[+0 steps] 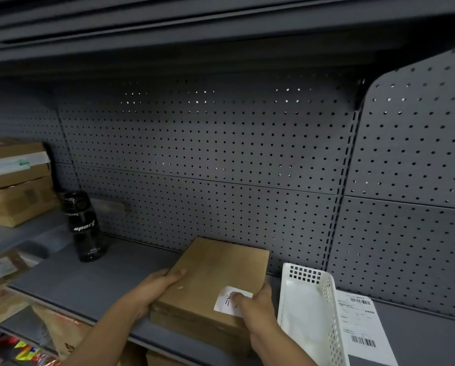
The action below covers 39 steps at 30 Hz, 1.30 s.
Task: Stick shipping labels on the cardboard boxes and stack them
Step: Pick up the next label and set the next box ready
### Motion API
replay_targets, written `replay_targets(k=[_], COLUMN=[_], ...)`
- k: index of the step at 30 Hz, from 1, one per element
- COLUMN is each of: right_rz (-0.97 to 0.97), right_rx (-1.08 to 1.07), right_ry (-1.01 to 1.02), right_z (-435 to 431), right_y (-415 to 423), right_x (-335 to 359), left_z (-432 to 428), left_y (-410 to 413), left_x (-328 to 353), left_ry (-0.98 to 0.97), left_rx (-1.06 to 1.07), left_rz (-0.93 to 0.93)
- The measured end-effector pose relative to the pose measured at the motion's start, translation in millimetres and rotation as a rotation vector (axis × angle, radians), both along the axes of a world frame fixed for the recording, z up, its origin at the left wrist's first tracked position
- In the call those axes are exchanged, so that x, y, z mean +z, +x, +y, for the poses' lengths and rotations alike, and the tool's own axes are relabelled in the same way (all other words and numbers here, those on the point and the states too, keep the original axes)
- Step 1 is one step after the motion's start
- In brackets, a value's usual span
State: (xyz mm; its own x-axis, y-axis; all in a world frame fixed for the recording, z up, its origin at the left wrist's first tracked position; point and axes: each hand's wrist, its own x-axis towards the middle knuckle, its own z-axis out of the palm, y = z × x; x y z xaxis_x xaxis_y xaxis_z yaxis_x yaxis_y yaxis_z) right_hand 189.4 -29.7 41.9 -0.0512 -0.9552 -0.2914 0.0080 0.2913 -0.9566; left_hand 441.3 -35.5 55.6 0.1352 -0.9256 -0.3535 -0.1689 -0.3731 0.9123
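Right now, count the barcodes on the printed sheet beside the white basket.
2. The upper barcode is at the sheet's top right; the lower barcode is near its bottom right. The basket covers the sheet's left edge, so another may be hidden.

We read "sport" on the black bottle (85, 225) near the shelf's left end; the label sheet's (363, 326) print is too small.
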Motion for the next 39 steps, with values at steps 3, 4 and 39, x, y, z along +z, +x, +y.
replay_targets(k=[3, 4, 39], right_rz=[-0.081, -0.098, -0.146], right_rx=[-0.046, -0.036, 0.028], right_ry=[0.029, 0.031, -0.291], right_z=[0.6, 1.3, 68.8], right_y=[-1.0, -1.9, -253.0], right_x=[4.5, 6.7, 102.6], left_z=[3.2, 5.1, 67.7], left_y=[-2.4, -3.0, -238.4], left_x=[4.3, 5.6, 97.0], left_ry=[0.011, 0.008, -0.144], left_rx=[0.032, 0.045, -0.053], left_rz=[0.028, 0.032, 0.144])
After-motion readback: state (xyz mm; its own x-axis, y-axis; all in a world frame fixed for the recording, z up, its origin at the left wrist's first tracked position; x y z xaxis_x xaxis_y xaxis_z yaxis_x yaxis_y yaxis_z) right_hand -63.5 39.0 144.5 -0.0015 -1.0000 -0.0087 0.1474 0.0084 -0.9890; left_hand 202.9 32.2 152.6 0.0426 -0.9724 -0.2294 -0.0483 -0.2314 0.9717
